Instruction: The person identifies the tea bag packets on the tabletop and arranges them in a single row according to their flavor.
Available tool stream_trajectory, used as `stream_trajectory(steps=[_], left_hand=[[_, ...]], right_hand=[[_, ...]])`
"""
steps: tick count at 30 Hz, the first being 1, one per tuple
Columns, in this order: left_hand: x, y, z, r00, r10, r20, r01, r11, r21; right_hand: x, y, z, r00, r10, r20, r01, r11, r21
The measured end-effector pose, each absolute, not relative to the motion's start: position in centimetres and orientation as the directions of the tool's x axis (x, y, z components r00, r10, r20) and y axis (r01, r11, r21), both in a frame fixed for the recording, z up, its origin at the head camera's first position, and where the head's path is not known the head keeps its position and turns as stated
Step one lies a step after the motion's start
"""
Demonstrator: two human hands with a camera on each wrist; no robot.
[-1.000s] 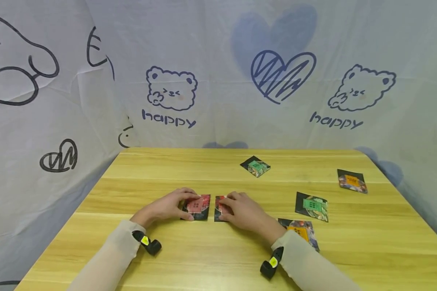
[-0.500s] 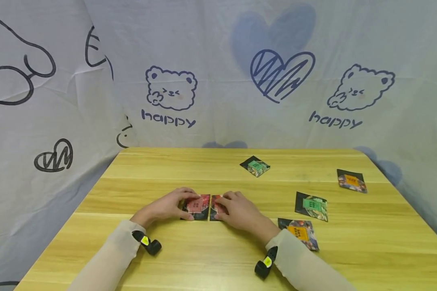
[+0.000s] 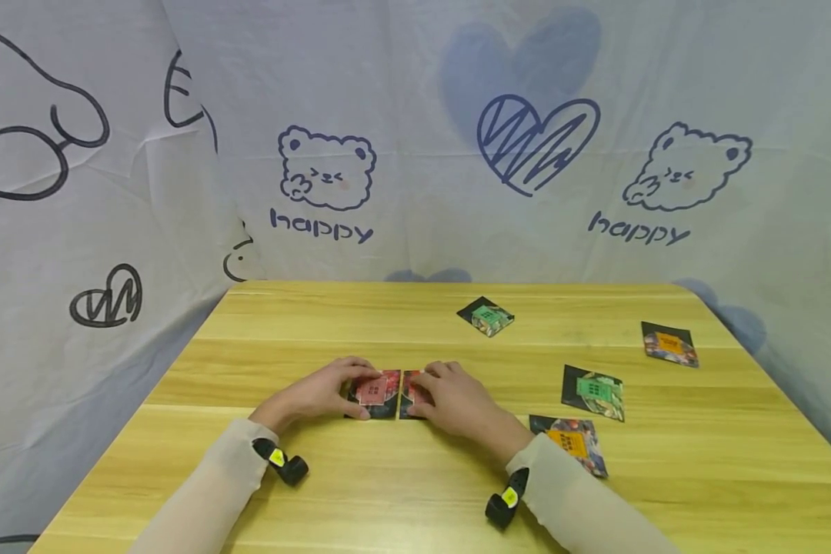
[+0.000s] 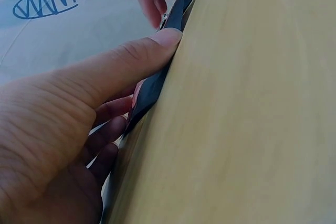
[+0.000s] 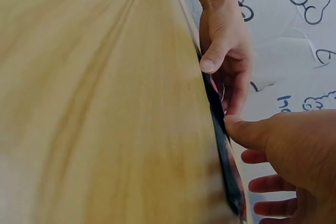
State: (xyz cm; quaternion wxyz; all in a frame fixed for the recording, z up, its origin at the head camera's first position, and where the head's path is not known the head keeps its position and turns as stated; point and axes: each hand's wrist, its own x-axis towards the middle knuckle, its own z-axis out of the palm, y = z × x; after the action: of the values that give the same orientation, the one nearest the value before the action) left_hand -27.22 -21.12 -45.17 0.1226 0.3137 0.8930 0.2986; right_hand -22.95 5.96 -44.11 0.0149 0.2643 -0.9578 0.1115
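Observation:
Two flat black packets with red labels lie side by side on the table, a thin gap between them in the head view. My left hand (image 3: 315, 394) holds the left red packet (image 3: 376, 394), its thumb on the near edge and its fingers toward the far edge. The right red packet (image 3: 406, 396) is partly hidden under my right hand (image 3: 464, 404), which grips it likewise by near and far edges. Seen low in the left wrist view, the left thumb (image 4: 168, 38) presses on the packet's dark edge. In the right wrist view the right thumb (image 5: 236, 124) touches its packet.
An orange-labelled packet (image 3: 575, 445) lies beside my right forearm, with a green-labelled packet (image 3: 595, 390) behind it. Another green packet (image 3: 487, 317) lies at the back, and another orange packet (image 3: 668, 344) at the far right. A printed cloth (image 3: 429, 192) hangs behind the table.
My right hand has slid its red packet left, narrowing the gap to the other red packet. The left hand has stayed in place. Over the last half second almost nothing has moved.

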Motion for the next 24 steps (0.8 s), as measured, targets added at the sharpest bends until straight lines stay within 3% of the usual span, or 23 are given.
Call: stream_trajectory(steps=[11,24], left_hand=[[-27.2,-21.1,-45.1,-0.772,0.635,-0.034,0.492,0.63,0.601],[-27.3,-21.1,-45.4,-0.772,0.635,-0.029,0.497,0.632,0.595]], right_hand=[[-22.5,7.3,-43.1,-0.834,-0.542,0.104,-0.551,0.808,-0.208],[-21.7,10.7,-42.0,-0.809,-0.586,0.045,-0.57,0.765,-0.3]])
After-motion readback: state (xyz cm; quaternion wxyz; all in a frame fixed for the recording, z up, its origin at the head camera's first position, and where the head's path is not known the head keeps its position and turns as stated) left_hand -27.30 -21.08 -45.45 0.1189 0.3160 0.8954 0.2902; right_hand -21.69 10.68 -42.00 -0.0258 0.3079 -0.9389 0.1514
